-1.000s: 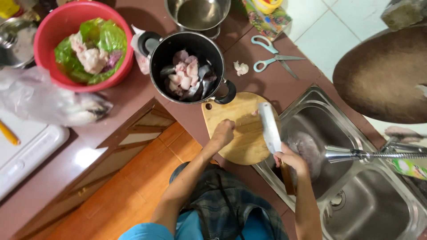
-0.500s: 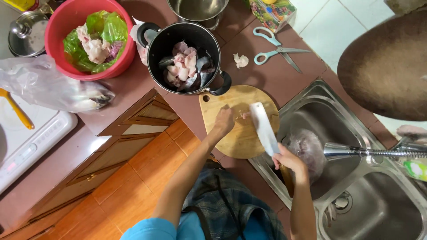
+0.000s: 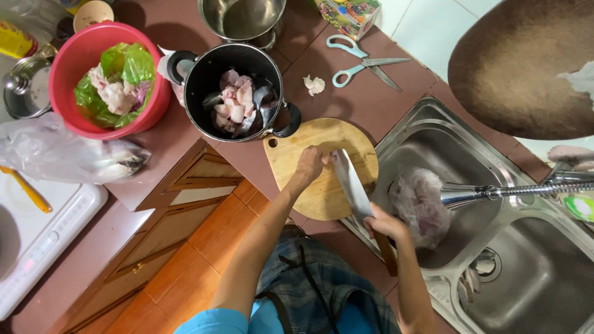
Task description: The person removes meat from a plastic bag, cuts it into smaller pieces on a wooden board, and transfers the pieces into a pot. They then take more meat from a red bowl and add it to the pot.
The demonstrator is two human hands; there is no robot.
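Note:
My left hand (image 3: 309, 164) rests with curled fingers on a round wooden cutting board (image 3: 297, 142) at the counter's edge. Whatever lies under its fingertips is hidden. My right hand (image 3: 385, 225) grips the wooden handle of a cleaver (image 3: 350, 183). The broad blade slants across the board and its tip meets my left fingers. Just behind the board stands a black two-handled pot (image 3: 204, 74) holding pale raw pieces of meat or fish.
A steel double sink (image 3: 526, 272) with a plastic bag (image 3: 422, 204) under a faucet (image 3: 495, 192) lies right. Blue-handled scissors (image 3: 362, 60), a steel pot (image 3: 244, 18), a red bowl (image 3: 68, 68), a bagged fish (image 3: 80, 158) and a white cooktop (image 3: 49, 235) surround it.
My right hand has swung the cleaver left, from above the sink's edge onto the cutting board, up against my left hand. My left hand stayed on the board.

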